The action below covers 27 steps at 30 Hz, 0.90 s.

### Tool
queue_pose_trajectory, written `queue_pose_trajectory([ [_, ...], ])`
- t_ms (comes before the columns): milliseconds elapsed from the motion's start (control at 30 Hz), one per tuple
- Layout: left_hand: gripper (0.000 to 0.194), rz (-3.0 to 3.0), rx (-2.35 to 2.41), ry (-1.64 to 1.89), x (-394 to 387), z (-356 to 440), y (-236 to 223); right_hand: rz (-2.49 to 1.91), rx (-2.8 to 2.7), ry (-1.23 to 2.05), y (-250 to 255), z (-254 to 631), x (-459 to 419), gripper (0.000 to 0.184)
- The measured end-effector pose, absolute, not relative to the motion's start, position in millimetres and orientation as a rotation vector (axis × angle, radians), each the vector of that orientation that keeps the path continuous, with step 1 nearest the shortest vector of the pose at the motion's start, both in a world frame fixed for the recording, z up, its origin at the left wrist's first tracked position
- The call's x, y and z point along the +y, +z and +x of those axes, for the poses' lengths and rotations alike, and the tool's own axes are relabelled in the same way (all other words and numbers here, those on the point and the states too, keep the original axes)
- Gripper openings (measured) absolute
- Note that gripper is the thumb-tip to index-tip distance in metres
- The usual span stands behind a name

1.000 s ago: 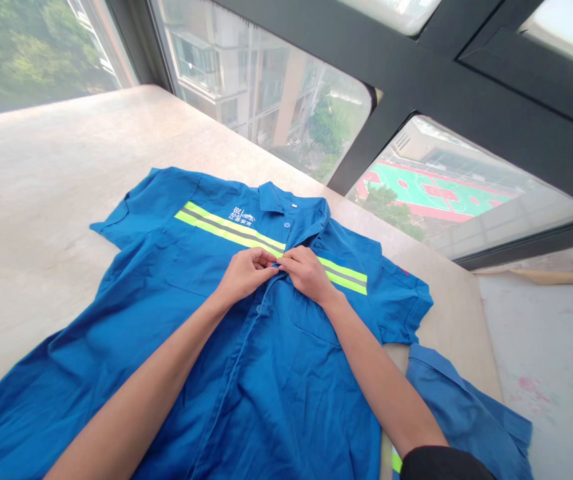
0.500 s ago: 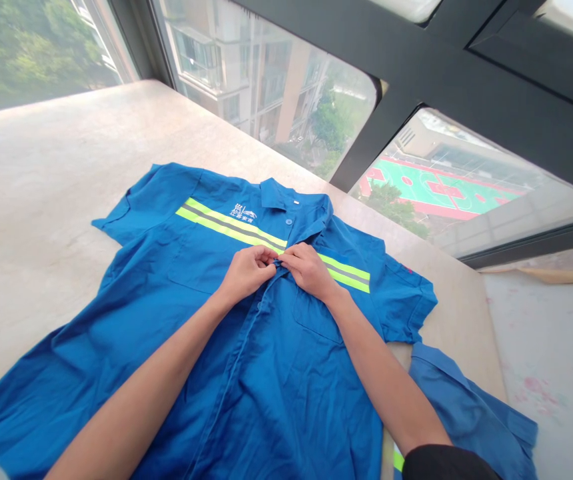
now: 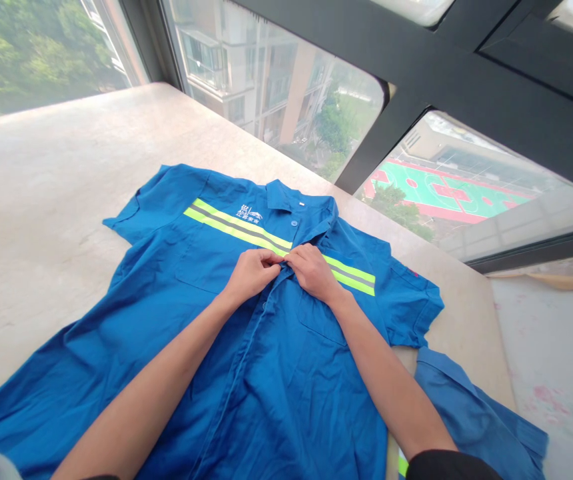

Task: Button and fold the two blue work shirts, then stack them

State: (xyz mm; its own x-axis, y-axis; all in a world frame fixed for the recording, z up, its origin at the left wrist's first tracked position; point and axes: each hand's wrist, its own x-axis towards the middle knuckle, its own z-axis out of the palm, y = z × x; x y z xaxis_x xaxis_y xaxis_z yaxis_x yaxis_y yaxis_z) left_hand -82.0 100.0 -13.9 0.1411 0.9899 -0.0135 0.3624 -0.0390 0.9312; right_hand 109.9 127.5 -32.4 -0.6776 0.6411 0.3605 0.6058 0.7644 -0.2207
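Note:
A blue short-sleeved work shirt (image 3: 176,293) with a yellow-green and grey reflective stripe (image 3: 231,227) across the chest lies flat, front up, on a pale stone ledge (image 3: 41,173). Its collar (image 3: 286,197) points toward the window. My left hand (image 3: 249,273) and my right hand (image 3: 314,272) meet at the shirt's front placket just below the stripe. Both pinch the fabric edges there with closed fingers, fingertips touching. What lies between the fingertips is hidden.
A second blue garment (image 3: 471,413) hangs off the ledge's right edge near my right forearm. Dark window frames (image 3: 466,87) and glass run along the far side of the ledge. A lower pale floor (image 3: 551,360) lies to the right.
My hands stay pinched together at the same spot on the placket. The view has shifted slightly, so the shirt sits a little further right in the picture.

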Motion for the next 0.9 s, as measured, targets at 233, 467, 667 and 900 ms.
queue_pose_trajectory([
  [233, 0.025, 1.517, 1.309, 0.889, 103, -85, -17, -0.886, -2.49, 0.219, -30, 112, 129, 0.022],
  [467, 0.024, 1.484, 1.3, 0.89, 103, -85, -17, -0.863, -2.435, 0.402, -28, 114, 130, 0.019],
  [667, 0.022, 1.495, 1.312, 0.904, 102, -83, -18, -0.866, -2.434, 0.407, -29, 113, 133, 0.015],
  [900, 0.019, 1.503, 1.307, 0.919, 102, -83, -19, -0.899, -2.497, 0.316, -30, 111, 138, 0.017],
])
